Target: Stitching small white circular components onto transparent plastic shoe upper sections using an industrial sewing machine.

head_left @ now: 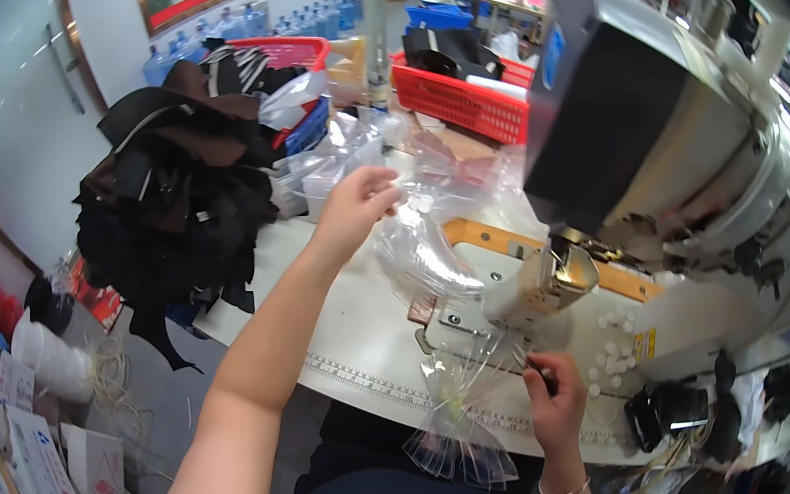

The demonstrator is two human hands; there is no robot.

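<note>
My left hand (359, 204) is raised over the far side of the sewing table, fingers curved and apart, holding nothing I can see. It is nearest to clear plastic pieces (429, 257) and a small white disc (423, 204). My right hand (557, 403) is closed around a small dark tool (541, 372) with a thin tip; its exact kind is hard to make out. That tip is near a fan of clear plastic strips (460, 398) lying in front of the sewing machine head (543, 286) and hanging over the table's front edge.
Several white discs (614, 357) lie right of the machine head. A measuring scale (367, 377) runs along the front edge. Black fabric pieces (174, 201) are heaped at left. Red baskets (461, 100) stand behind. The machine's large body (635, 119) overhangs the right side.
</note>
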